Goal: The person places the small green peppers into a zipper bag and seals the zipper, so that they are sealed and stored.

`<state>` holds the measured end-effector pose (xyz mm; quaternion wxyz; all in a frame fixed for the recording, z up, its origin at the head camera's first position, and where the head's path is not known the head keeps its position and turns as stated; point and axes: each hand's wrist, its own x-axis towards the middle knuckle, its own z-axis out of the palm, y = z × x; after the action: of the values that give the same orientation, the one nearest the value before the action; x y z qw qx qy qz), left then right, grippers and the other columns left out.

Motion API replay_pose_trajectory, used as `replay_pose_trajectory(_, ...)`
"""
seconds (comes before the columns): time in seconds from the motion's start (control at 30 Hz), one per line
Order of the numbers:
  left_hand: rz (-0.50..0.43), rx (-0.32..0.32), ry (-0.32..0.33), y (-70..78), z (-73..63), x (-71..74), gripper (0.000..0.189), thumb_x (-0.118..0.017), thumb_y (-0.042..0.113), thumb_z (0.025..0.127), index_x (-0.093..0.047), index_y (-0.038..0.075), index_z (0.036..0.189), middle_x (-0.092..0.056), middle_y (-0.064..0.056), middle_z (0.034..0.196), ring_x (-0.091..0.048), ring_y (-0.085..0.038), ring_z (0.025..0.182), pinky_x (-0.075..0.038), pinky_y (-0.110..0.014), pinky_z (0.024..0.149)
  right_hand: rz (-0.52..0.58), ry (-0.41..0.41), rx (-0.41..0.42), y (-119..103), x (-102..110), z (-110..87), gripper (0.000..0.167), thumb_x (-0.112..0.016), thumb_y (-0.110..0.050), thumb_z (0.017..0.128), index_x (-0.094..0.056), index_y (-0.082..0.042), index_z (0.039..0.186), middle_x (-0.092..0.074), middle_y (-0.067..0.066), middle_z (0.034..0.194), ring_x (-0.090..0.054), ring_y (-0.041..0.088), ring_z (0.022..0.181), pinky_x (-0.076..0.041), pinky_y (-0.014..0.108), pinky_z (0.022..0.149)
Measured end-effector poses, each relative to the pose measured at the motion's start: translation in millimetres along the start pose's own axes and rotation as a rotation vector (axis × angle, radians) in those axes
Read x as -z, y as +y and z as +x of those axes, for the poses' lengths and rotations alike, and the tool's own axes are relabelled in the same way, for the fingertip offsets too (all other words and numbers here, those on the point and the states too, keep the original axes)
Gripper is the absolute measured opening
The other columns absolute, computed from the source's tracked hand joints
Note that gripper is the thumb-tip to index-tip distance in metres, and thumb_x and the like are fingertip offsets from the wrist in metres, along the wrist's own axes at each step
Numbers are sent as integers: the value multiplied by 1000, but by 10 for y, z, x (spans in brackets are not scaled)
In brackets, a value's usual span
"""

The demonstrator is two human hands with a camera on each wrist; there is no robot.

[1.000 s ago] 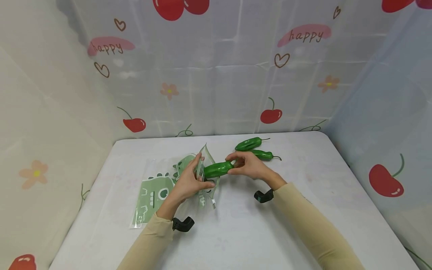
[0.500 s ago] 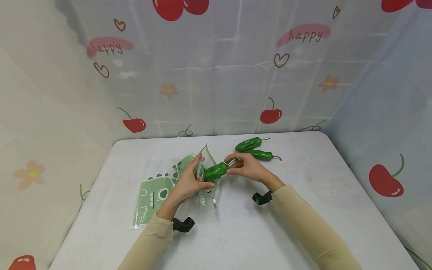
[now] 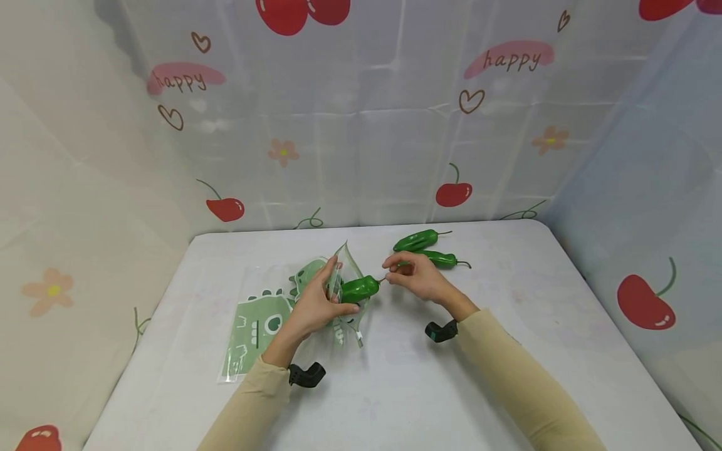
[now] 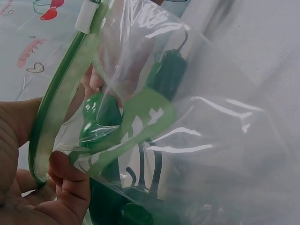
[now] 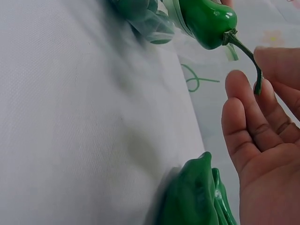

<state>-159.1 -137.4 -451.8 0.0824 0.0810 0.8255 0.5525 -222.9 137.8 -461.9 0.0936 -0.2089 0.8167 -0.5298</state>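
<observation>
My left hand (image 3: pixel 313 307) grips the mouth of a clear zip bag (image 4: pixel 213 136) with a green dinosaur print, holding it spread apart. The bag has a green zip edge and a white slider (image 4: pixel 86 17). A glossy green chili pepper (image 3: pixel 360 289) lies partly in the mouth, its stem end sticking out to the right. Thumb and fingers of my right hand (image 3: pixel 417 275) pinch the tip of its curved stem (image 5: pixel 247 50). Through the plastic, several other green shapes with stems show low in the left wrist view.
Behind my right hand lie two more green peppers, a farther one (image 3: pixel 416 240) and a nearer one (image 3: pixel 439 259). A flat bag (image 3: pixel 254 341) with a green monster print lies left of my left hand on the white table (image 3: pixel 372 407). A printed curtain (image 3: pixel 361 169) hangs behind.
My right fingers have slid off the pepper's body to its stem tip, moving slightly right. The pepper sits a little further into the bag. The left hand has stayed put.
</observation>
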Motion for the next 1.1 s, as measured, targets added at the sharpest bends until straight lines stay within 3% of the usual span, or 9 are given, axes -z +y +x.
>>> replay_pose_trajectory(0.2, 17, 5, 6, 8, 5, 3, 122, -95, 18, 74, -17, 31, 167, -32, 2, 166, -52, -11, 66, -49, -23, 64, 38, 17, -7, 64, 23, 25, 23, -72, -9, 97, -71, -2, 118, -66, 25, 121, -68, 21, 94, -56, 27, 81)
replay_pose_trajectory(0.5, 3, -1, -3, 6, 5, 20, 121, -94, 20, 75, -16, 28, 167, -27, 0, 169, -52, -12, 66, -49, -23, 65, 105, -17, -4, -30, -43, 41, 24, -76, -7, 94, -70, -4, 117, -68, 14, 110, -69, 19, 91, -57, 26, 80)
replay_pose_trajectory(0.83, -10, -3, -10, 32, -9, 49, 121, -94, 20, 76, -16, 29, 167, -35, 5, 164, -49, -13, 63, -47, -26, 61, 137, -17, -14, -125, -162, 93, 34, -79, -5, 90, -67, 7, 119, -63, 33, 120, -69, 15, 87, -57, 23, 76)
replay_pose_trajectory(0.97, -11, -9, -7, 44, -8, 52, 120, -94, 20, 76, -16, 27, 167, -35, 4, 164, -50, -12, 64, -47, -26, 61, 149, -16, -34, -164, -203, 103, 30, -80, -5, 89, -69, 4, 115, -65, 28, 116, -71, 16, 87, -58, 26, 76)
replay_pose_trajectory(1.1, 0, -13, -4, 56, -5, 45, 120, -94, 21, 76, -16, 27, 167, -36, 4, 164, -51, -12, 63, -48, -26, 62, 158, -34, -50, -204, -245, 109, 26, -81, -7, 89, -71, -1, 113, -65, 16, 111, -73, 17, 90, -60, 38, 83)
